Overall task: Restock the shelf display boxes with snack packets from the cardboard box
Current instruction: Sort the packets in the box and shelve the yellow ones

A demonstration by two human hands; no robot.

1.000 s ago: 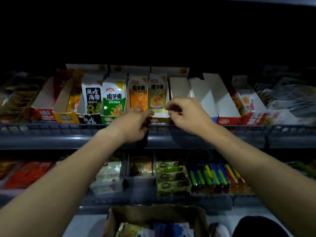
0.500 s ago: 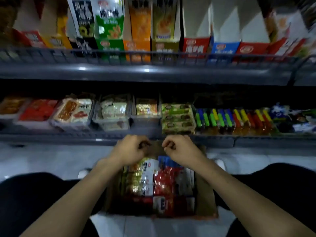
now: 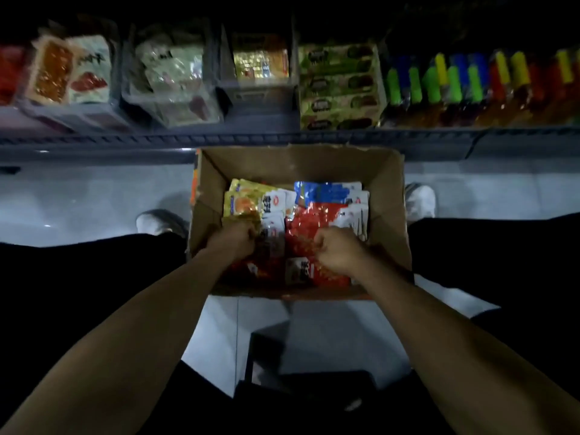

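The open cardboard box (image 3: 389,196) stands on the floor between my feet, holding yellow snack packets (image 3: 248,199), blue snack packets (image 3: 326,191) and red snack packets (image 3: 314,221). Both my hands are inside it. My left hand (image 3: 233,241) has its fingers curled into the lower edge of the yellow packets at the box's left side. My right hand (image 3: 339,251) is curled over the red packets at the right and pinches them. The shelf display boxes are out of view.
A low shelf (image 3: 282,142) runs just behind the box, with trays of packaged snacks (image 3: 340,86) and coloured bottles (image 3: 455,83). My shoes (image 3: 420,200) flank the box on the pale tile floor. A dark stool edge (image 3: 307,387) sits under me.
My view dropped from the upper shelf to the box. Both hands came down from the display boxes, hovered at the box's far rim, then reached in onto the packets.
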